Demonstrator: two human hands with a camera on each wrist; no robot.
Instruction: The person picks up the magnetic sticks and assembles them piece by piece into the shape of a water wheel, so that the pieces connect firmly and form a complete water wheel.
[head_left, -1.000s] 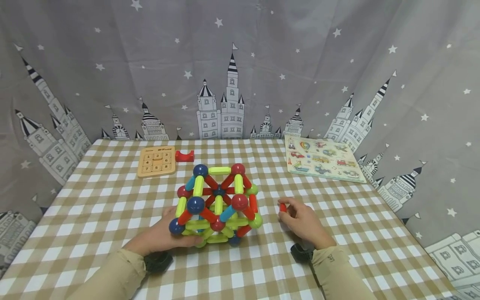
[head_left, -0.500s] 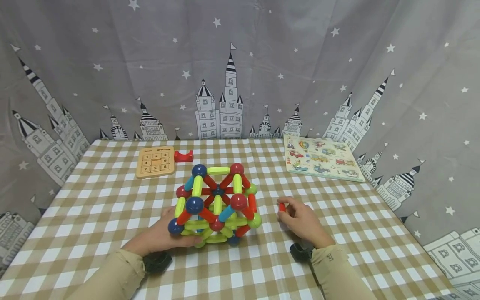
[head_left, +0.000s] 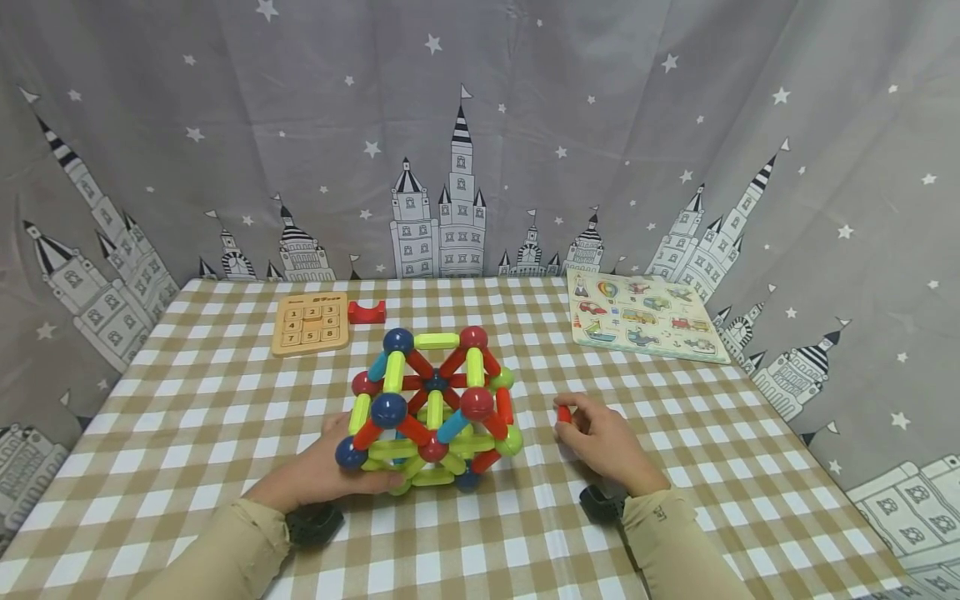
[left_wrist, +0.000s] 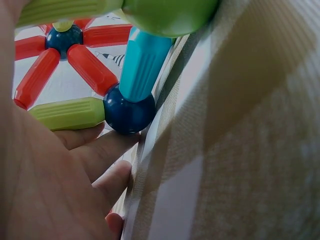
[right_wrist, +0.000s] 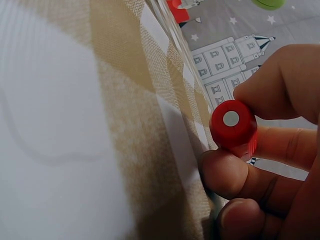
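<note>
A lattice of magnetic rods and balls (head_left: 389,410), in red, lime, blue and dark blue, stands on the checked cloth in the middle. My left hand (head_left: 318,467) holds its lower left side, thumb along the front and fingers round the back. In the left wrist view, fingertips touch a dark blue ball (left_wrist: 129,110) beside a lime rod (left_wrist: 70,113). To the right of the lattice, apart from it, my right hand (head_left: 611,446) pinches a short red magnetic rod (right_wrist: 234,127) between thumb and fingers. A silvery disc shows at the rod's near end.
Behind the lattice, to the left, lie a wooden number puzzle (head_left: 312,324) and a red arched block (head_left: 367,312). A picture board (head_left: 648,317) with vehicles lies at the back right. A grey castle-print curtain (head_left: 330,125) hangs behind the table.
The whole head view has shifted very slightly to the left. Both hands keep their hold, and the lattice and red rod stay in place.
</note>
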